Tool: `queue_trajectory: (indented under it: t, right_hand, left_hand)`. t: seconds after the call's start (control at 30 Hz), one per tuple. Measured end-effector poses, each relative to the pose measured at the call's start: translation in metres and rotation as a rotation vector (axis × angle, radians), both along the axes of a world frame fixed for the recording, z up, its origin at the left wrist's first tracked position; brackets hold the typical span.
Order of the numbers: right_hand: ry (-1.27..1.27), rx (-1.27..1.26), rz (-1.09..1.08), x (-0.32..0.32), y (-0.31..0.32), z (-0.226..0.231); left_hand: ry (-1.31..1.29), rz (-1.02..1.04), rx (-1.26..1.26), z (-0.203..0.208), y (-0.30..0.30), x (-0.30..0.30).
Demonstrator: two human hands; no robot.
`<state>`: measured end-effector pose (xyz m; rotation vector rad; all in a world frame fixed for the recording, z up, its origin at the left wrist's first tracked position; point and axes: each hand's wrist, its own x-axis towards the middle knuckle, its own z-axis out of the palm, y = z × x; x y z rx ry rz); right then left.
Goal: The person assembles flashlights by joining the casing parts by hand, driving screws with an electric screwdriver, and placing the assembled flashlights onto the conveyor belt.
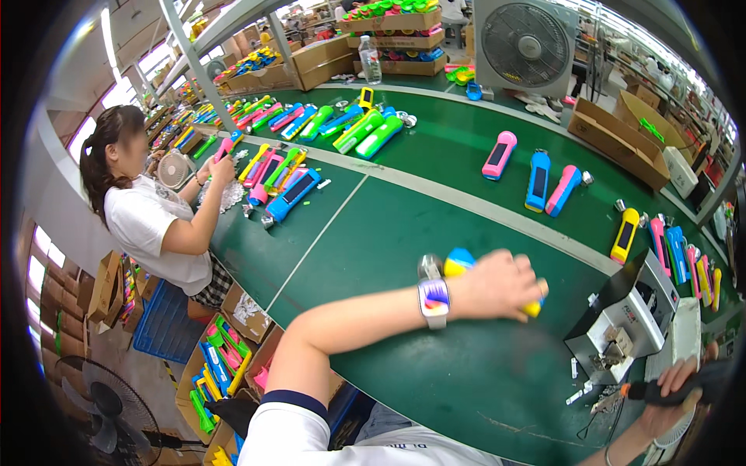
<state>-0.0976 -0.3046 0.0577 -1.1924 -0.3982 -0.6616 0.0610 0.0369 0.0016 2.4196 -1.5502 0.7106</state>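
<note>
Left hand (497,286) clamps the yellow-blue torch (456,266), best steadied back from the worktop's (482,365) near edge; right hand (660,418) clamps an apparent screwdriver (710,382).

Across the scene, a green table (420,241), split lengthwise by a pale strip (443,188). Beyond the strip, on the left, a crowded row of multicoloured torches (317,123); rightward, a pink torch (499,155), then a blue torch (537,180) just beside a pink-and-blue torch (563,190), then a yellow torch (625,234). On the near side: left, a blue-bodied torch (293,196) beside a mixed pile (271,169); right, a silver-and-black box (633,322), white scraps (579,394) just beside.
</note>
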Motion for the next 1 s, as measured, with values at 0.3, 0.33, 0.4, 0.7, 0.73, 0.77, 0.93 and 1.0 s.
queue_trajectory:
  t: [0.3, 0.33, 0.4, 0.7, 0.73, 0.77, 0.93, 1.0]
  right_hand:
    - [0.082, 0.026, -0.071, 0.051, 0.039, 0.004]
    - [0.234, 0.094, -0.137, 0.055, 0.043, 0.003]
    - [0.146, -0.028, -0.08, 0.06, 0.067, 0.007]
    - [-0.168, -0.124, -0.147, 0.04, 0.075, 0.019]
    - [-0.157, -0.19, -0.093, 0.043, 0.067, 0.019]
    - [-0.044, -0.145, -0.139, 0.045, 0.065, 0.016]
    - [0.199, -0.119, -0.207, 0.064, 0.069, 0.015]
    - [0.148, -0.011, -0.032, 0.056, 0.073, 0.01]
  left_hand:
    - [0.612, -0.002, 0.001, -0.013, -0.022, -0.072]
    - [0.608, -0.045, -0.056, -0.015, -0.019, -0.071]
    - [0.613, -0.058, -0.082, -0.015, -0.019, -0.071]
    - [0.661, -0.148, -0.053, -0.011, -0.021, -0.062]
    - [0.66, -0.123, -0.041, -0.009, -0.021, -0.064]
    - [0.654, -0.094, -0.025, -0.009, -0.022, -0.065]
    - [0.715, -0.103, -0.026, -0.012, -0.023, -0.069]
    - [0.726, -0.175, 0.006, -0.012, -0.026, -0.076]
